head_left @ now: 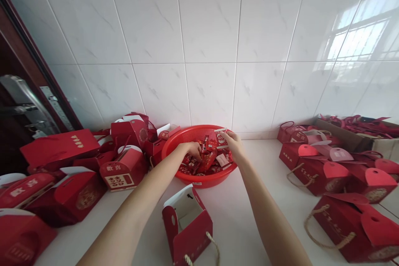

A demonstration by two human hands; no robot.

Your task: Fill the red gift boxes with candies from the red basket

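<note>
Head view: both my hands are at the red plastic basket [202, 181], which stands on the tabletop [232, 216] close to the tiled wall [212, 29]. The step in hand looks like picking among the small red packets [208, 161] heaped inside it. My left hand [190, 150] reaches over the near left part of the rim, its fingers bent down into the heap; their tips are hidden among the wrappers, so I cannot tell whether they are apart or closed on one. My right hand [233, 143] is at the right side of the basket, fingers curled beside a red packet with pale edges [222, 139]; whether they pinch it, I cannot tell. A pale pink piece [222, 160] lies on the heap just below those fingers.

Nearer to me than either hand's fingers, between my forearms, the open red box [193, 232] sits with its flaps up, pale inside showing and a rope handle [209, 237] at its side. More red boxes [124, 168] crowd the tabletop left of my fingers, and others with rounded flaps [343, 226] stand well apart to the right, near a carton [350, 141] of red ribbons [358, 124].

As I judge it, a clean lift calls for a firm pinch on one wrapper at a time and a raise clear of the rim, since the packets overlap and neighbours could drag along.
</note>
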